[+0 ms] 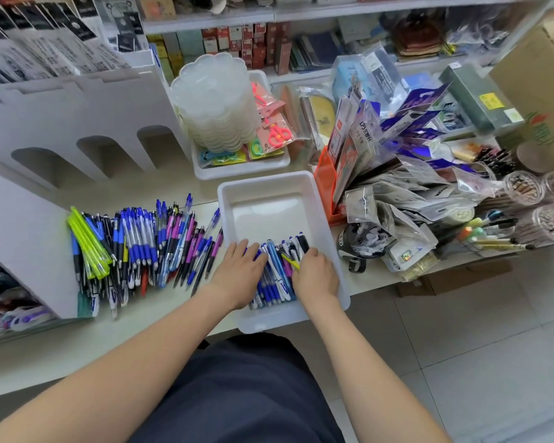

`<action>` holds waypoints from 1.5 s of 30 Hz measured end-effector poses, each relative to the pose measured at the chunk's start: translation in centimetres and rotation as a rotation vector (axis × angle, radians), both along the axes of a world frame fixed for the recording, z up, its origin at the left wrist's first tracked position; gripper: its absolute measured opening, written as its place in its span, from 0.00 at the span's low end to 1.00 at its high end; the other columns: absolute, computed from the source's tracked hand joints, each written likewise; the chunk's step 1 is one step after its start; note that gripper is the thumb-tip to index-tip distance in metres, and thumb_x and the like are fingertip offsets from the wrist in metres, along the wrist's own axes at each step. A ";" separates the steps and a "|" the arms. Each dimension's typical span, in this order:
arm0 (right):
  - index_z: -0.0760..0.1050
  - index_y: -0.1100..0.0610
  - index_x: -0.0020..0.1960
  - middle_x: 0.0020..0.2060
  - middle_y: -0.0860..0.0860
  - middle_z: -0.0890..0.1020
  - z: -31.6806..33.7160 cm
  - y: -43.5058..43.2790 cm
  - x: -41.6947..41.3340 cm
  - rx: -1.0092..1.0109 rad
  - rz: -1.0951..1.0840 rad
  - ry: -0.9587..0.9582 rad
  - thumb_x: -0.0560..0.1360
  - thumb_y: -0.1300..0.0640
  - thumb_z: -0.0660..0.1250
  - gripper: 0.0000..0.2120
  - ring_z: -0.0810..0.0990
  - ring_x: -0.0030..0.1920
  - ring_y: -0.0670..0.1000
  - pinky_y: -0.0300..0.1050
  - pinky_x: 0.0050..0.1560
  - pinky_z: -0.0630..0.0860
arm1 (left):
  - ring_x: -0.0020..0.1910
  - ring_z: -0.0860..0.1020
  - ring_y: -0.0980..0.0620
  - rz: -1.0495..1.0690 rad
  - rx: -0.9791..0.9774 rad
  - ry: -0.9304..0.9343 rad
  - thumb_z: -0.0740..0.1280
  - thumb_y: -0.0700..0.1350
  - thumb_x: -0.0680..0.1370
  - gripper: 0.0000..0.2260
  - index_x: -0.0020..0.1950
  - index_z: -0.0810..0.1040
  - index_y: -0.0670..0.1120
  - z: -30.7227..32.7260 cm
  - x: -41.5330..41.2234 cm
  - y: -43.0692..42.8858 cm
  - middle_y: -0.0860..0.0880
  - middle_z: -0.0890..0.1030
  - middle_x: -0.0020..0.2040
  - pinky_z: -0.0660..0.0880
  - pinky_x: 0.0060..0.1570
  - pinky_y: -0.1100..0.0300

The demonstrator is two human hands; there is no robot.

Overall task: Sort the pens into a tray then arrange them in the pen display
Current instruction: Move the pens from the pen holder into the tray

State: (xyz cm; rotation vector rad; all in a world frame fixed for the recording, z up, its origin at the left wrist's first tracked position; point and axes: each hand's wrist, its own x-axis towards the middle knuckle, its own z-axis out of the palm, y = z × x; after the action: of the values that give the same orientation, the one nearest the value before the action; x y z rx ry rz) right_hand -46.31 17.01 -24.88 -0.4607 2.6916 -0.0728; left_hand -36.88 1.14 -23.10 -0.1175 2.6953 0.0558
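A white plastic tray point(263, 196) sits at the counter's front edge, with a bundle of blue, white and black pens point(277, 270) lying in its near half. My left hand point(240, 273) lies flat on the left side of that bundle, fingers straight. My right hand point(315, 276) is on the right side, fingers curled over the pens, among them a yellow one point(291, 262). A large loose pile of blue, purple, black and yellow-green pens point(141, 244) lies on the counter left of the tray. The white pen display point(77, 123) with arched slots stands behind the pile.
Behind the tray, another white bin point(240, 169) holds stacked translucent lids and carded scissors. An orange holder point(325, 183) and a heap of packaged stationery point(413, 174) crowd the tray's right side. Jars of pencils point(525, 187) stand far right. Shelves run along the back.
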 end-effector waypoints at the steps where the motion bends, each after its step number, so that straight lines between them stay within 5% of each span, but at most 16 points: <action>1: 0.71 0.64 0.66 0.59 0.59 0.83 0.0 0.1 0.0 0.034 0.020 -0.006 0.83 0.56 0.68 0.16 0.83 0.57 0.59 0.49 0.48 0.77 | 0.81 0.57 0.35 -0.009 0.001 -0.007 0.64 0.44 0.82 0.30 0.84 0.59 0.44 -0.1 -0.1 0.1 0.39 0.59 0.83 0.54 0.81 0.42; 8: 0.71 0.67 0.71 0.62 0.61 0.82 0.5 0.4 0.7 0.178 0.132 0.096 0.83 0.65 0.61 0.17 0.81 0.61 0.60 0.49 0.59 0.78 | 0.73 0.67 0.38 0.064 0.226 -0.110 0.63 0.37 0.80 0.23 0.75 0.66 0.41 -0.9 -0.9 0.9 0.38 0.66 0.75 0.69 0.72 0.46; 14: 0.78 0.58 0.61 0.54 0.54 0.86 1.7 0.8 0.4 0.157 0.107 0.074 0.82 0.67 0.63 0.11 0.86 0.53 0.55 0.46 0.43 0.76 | 0.76 0.66 0.38 0.112 0.341 0.028 0.64 0.30 0.77 0.23 0.71 0.74 0.42 -0.8 -0.9 1.6 0.40 0.65 0.78 0.72 0.71 0.47; 20: 0.80 0.55 0.59 0.53 0.55 0.85 2.3 0.8 1.1 0.226 0.080 0.042 0.81 0.67 0.64 0.12 0.80 0.60 0.58 0.46 0.43 0.73 | 0.64 0.68 0.38 0.073 0.195 -0.055 0.65 0.35 0.78 0.21 0.71 0.72 0.44 -0.7 -0.7 1.8 0.42 0.68 0.71 0.68 0.63 0.50; 24: 0.77 0.58 0.63 0.56 0.56 0.82 2.3 1.0 1.5 0.093 0.015 0.098 0.83 0.59 0.66 0.09 0.82 0.56 0.57 0.49 0.47 0.78 | 0.66 0.68 0.38 0.030 0.255 -0.022 0.63 0.33 0.78 0.27 0.76 0.70 0.46 -1.2 -0.9 2.1 0.43 0.69 0.72 0.68 0.67 0.50; 31: 0.73 0.58 0.61 0.56 0.56 0.79 1.9 1.5 0.9 -0.025 0.233 0.038 0.81 0.68 0.63 0.11 0.83 0.50 0.60 0.49 0.41 0.70 | 0.73 0.64 0.38 -0.124 0.241 -0.057 0.66 0.38 0.81 0.28 0.80 0.67 0.48 -1.8 -0.4 1.9 0.45 0.64 0.79 0.73 0.70 0.45; 39: 0.78 0.58 0.55 0.53 0.56 0.80 1.9 1.0 1.1 -0.180 0.132 0.075 0.79 0.62 0.65 0.06 0.80 0.51 0.60 0.49 0.43 0.71 | 0.61 0.75 0.45 0.030 0.394 0.195 0.63 0.37 0.80 0.18 0.68 0.80 0.47 -0.2 0.2 0.1 0.48 0.79 0.63 0.77 0.61 0.47; 45: 0.82 0.58 0.58 0.50 0.54 0.84 3.3 -4.0 3.6 -0.635 0.086 0.011 0.81 0.60 0.64 0.10 0.82 0.50 0.55 0.54 0.52 0.79 | 0.49 0.77 0.45 0.319 0.391 0.521 0.66 0.36 0.78 0.08 0.54 0.80 0.45 1.5 2.0 -3.8 0.49 0.78 0.51 0.77 0.43 0.48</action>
State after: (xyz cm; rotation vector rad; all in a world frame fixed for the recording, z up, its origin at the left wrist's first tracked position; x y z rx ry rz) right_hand -42.69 12.97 -21.55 -0.7559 2.6084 -0.9151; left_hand -34.85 -2.69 -21.63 -0.4655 3.0801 0.8060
